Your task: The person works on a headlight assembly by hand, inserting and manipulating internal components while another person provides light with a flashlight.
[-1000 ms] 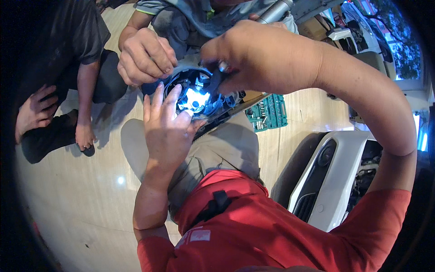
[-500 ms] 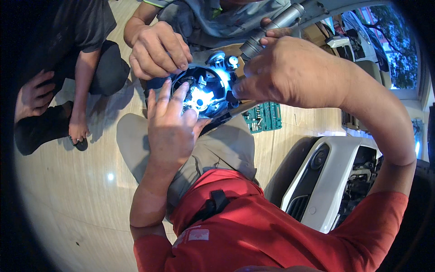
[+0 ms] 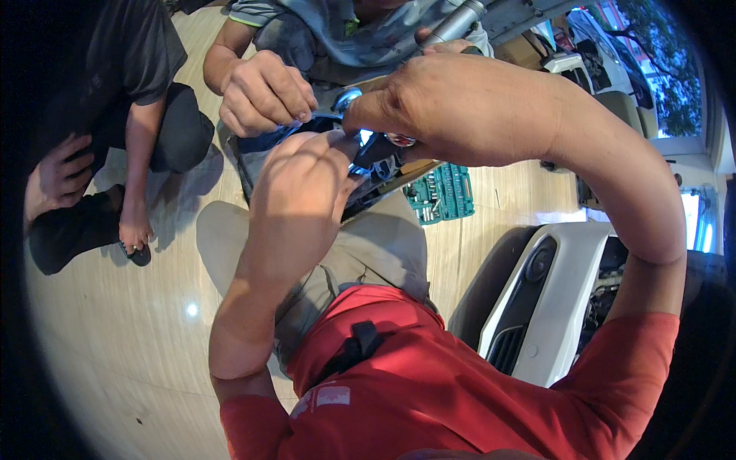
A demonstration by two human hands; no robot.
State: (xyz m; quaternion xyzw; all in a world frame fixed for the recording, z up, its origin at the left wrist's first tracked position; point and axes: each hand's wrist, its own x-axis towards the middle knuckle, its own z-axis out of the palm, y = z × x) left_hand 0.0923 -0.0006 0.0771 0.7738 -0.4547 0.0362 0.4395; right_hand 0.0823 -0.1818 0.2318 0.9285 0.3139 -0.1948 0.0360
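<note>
A dark round lamp housing [image 3: 370,201], brightly lit inside, lies above my lap, mostly covered by my hands. My left hand [image 3: 303,180] reaches over it with bent fingers, tips hidden in the opening. My right hand [image 3: 448,111] comes in from the right, its closed fingers down at the same opening beside my left fingertips. Under it show a dark piece and a small red and silver piece [image 3: 400,140]; what it grips is hidden. A co-worker's hand [image 3: 268,93] is closed at the far left rim. That person's other hand is by a grey metal flashlight [image 3: 456,24].
A green socket set case [image 3: 448,193] lies on the floor right of my knee. Further right stands a white car bumper [image 3: 556,299]. Another person [image 3: 146,115] crouches at the left. Car parts and a window fill the back right.
My right hand has moved left and in over the housing. My left fingers, stretched out before, are now bent further in. The flashlight has shifted up, partly hidden behind my right hand.
</note>
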